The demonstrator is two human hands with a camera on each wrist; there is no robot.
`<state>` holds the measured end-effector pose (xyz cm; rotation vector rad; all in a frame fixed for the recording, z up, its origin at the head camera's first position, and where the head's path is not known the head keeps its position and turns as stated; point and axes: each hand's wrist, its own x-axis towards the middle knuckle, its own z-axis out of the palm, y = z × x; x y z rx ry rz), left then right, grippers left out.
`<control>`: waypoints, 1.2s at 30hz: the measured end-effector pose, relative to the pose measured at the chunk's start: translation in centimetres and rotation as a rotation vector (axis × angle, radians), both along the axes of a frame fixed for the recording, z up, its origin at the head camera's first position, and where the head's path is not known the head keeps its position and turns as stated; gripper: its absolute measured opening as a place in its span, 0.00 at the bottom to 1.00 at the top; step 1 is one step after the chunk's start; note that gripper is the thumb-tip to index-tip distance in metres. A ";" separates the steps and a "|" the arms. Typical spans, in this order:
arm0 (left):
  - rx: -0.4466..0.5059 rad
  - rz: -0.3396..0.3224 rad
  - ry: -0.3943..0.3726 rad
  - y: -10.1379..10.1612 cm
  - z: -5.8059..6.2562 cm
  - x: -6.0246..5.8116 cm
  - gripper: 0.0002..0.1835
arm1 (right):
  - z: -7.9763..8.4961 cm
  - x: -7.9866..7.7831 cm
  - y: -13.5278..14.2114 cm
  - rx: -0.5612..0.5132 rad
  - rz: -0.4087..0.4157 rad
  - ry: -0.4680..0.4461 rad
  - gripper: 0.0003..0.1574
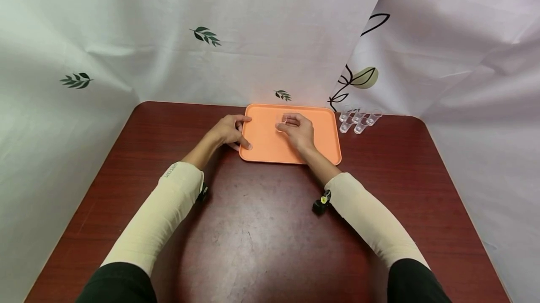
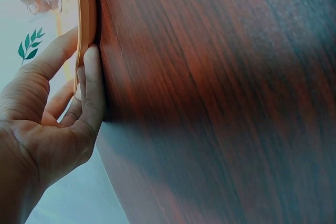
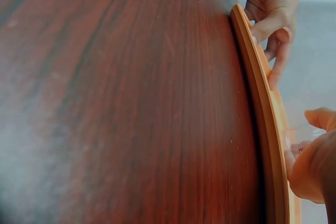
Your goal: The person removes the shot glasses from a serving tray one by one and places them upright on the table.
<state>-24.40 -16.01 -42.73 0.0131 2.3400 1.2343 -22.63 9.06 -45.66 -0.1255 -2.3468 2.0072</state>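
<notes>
An orange tray (image 1: 261, 148) lies flat near the back edge of the table. At its left end, my left hand (image 1: 228, 130) grips the rim; in the left wrist view the thumb and fingers (image 2: 93, 80) lie on either side of that edge. Over the tray's middle, my right hand (image 1: 300, 130) pinches a small clear plastic cup (image 1: 280, 123) between thumb and fingers. Whether the cup's base touches the tray cannot be told. The right wrist view shows my right hand (image 3: 315, 166) partly cut off by the frame.
Several clear plastic cups (image 1: 361, 127) stand grouped on the table just right of the tray. The dark red wooden table (image 1: 253, 228) extends toward me. A white cloth (image 1: 270, 35) with leaf prints hangs close behind the table.
</notes>
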 end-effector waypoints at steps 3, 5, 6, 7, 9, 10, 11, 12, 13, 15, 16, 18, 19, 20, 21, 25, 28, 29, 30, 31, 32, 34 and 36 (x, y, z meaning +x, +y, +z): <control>0.003 -0.001 0.005 0.0 0.0 0.0 0.56 | 0.0 0.3 0.3 -0.004 0.011 -0.002 0.24; 0.001 0.000 0.005 0.0 0.1 0.0 0.57 | 0.1 0.5 0.4 -0.008 0.021 -0.004 0.24; 0.001 0.000 0.004 0.0 0.1 0.0 0.57 | 0.1 0.6 0.5 -0.013 0.026 -0.005 0.25; -0.002 -0.001 0.004 0.0 0.1 0.0 0.57 | 0.1 0.7 0.6 -0.017 0.031 -0.004 0.25; -0.003 -0.004 0.004 0.0 0.1 0.1 0.57 | 0.2 0.9 0.8 -0.026 0.036 0.001 0.25; -0.003 -0.005 0.004 0.0 0.1 0.0 0.57 | 0.2 1.0 0.9 -0.028 0.037 0.003 0.26; -0.002 -0.008 0.005 -0.1 0.1 0.0 0.57 | 0.2 1.1 1.0 -0.031 0.037 0.005 0.26; -0.002 -0.010 0.004 -0.1 0.1 0.0 0.56 | 0.2 1.3 1.1 -0.033 0.036 0.007 0.26; -0.002 -0.012 0.004 -0.1 0.1 0.0 0.56 | 0.2 1.4 1.2 -0.037 0.035 0.006 0.26; 0.000 -0.014 0.001 -0.1 0.0 -0.1 0.56 | 0.2 1.7 1.3 -0.046 0.035 0.001 0.26; 0.000 -0.015 0.000 -0.1 0.0 -0.1 0.56 | 0.1 1.9 1.4 -0.049 0.035 -0.004 0.26; -0.002 -0.015 -0.003 -0.1 0.0 -0.1 0.57 | 0.1 2.2 1.7 -0.058 0.036 -0.010 0.26; -0.002 -0.014 -0.003 -0.1 0.0 -0.1 0.57 | 0.1 2.4 1.8 -0.063 0.035 -0.013 0.25; -0.002 -0.013 -0.003 -0.1 0.1 0.0 0.57 | 0.1 2.5 1.9 -0.069 0.035 -0.015 0.25; -0.002 -0.012 -0.003 -0.1 0.1 0.0 0.56 | 0.1 2.6 2.0 -0.078 0.033 -0.016 0.25; 0.002 -0.005 -0.005 -0.1 0.2 0.0 0.56 | 0.0 3.2 2.9 -0.108 0.024 -0.019 0.26; 0.010 0.003 -0.009 -0.1 0.2 0.0 0.56 | 0.0 3.7 3.5 -0.116 0.021 -0.023 0.26; 0.012 0.004 -0.010 -0.2 0.2 0.0 0.56 | 0.0 3.9 3.7 -0.117 0.022 -0.025 0.26; 0.013 0.006 -0.010 -0.2 0.2 0.0 0.56 | 0.1 4.0 3.8 -0.116 0.020 -0.028 0.26; 0.014 0.007 -0.011 -0.2 0.2 0.0 0.56 | 0.1 4.2 4.0 -0.118 0.020 -0.030 0.26; 0.014 0.008 -0.011 -0.2 0.2 -0.1 0.56 | 0.2 4.4 4.2 -0.118 0.018 -0.031 0.26; 0.015 0.008 -0.012 -0.2 0.1 -0.1 0.56 | 0.2 4.7 4.6 -0.119 0.016 -0.034 0.27; 0.016 0.005 -0.013 -0.1 0.0 -0.2 0.56 | 0.2 5.0 5.2 -0.116 0.014 -0.035 0.27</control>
